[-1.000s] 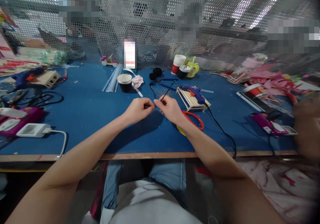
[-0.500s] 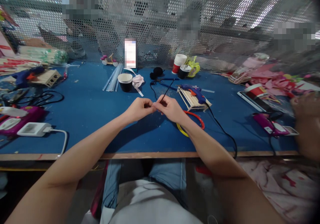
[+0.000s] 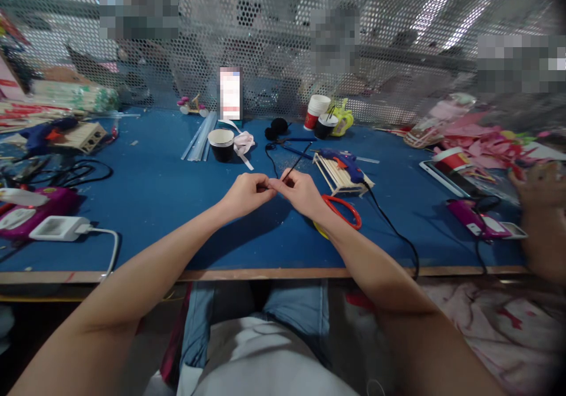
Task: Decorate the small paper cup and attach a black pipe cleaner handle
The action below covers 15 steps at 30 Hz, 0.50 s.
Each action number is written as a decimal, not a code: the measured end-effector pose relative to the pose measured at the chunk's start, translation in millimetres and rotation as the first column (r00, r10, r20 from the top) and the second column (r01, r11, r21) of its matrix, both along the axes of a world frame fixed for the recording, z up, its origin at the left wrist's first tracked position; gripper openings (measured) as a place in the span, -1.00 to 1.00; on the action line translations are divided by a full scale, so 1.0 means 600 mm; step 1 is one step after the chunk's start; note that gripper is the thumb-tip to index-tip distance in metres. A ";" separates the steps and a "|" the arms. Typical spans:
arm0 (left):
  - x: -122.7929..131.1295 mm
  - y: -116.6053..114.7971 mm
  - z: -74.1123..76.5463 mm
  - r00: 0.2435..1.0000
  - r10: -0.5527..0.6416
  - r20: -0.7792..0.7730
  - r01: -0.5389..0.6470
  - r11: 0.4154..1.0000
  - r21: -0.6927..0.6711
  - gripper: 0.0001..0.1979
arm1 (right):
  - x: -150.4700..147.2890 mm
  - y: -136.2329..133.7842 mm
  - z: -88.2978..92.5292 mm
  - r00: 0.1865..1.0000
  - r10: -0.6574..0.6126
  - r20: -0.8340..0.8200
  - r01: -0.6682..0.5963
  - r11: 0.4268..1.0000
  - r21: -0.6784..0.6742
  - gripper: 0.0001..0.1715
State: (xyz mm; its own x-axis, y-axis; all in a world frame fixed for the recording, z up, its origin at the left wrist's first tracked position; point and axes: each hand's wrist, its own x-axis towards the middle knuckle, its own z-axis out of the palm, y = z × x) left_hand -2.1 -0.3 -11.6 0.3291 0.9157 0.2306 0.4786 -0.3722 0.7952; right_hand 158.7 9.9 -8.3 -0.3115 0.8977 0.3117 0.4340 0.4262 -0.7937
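Note:
My left hand (image 3: 248, 194) and my right hand (image 3: 303, 192) meet at the fingertips above the blue table. Between the thumb and fingers of my right hand is a thin black stick (image 3: 298, 161), slanting up and away to the right. The fingers of my left hand are pinched together, and what they hold is hidden. A strand of black yarn (image 3: 271, 157) runs from a black yarn ball (image 3: 278, 127) down to the meeting fingertips. Just beyond my hands lies a blue-handled tool (image 3: 297, 151), probably pliers.
A blue glue gun (image 3: 342, 161) rests on a wooden-stick rack (image 3: 338, 181), its cord trailing to the front edge. Red tape rolls (image 3: 347, 212) lie by my right forearm. A black cup (image 3: 221, 147), white ribbon (image 3: 244, 144) and glue sticks (image 3: 201, 139) stand left. Another person's hand (image 3: 542, 187) is far right.
My hands stay almost in place, fingertips together. The black stick has tilted slightly further right. The other person's hand at the far right has shifted a little.

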 end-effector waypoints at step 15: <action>0.000 -0.001 0.001 0.998 -0.021 0.055 0.024 0.999 -0.049 -0.80 | 0.002 0.001 0.002 1.000 0.018 -0.020 -0.018 1.000 -0.006 -0.61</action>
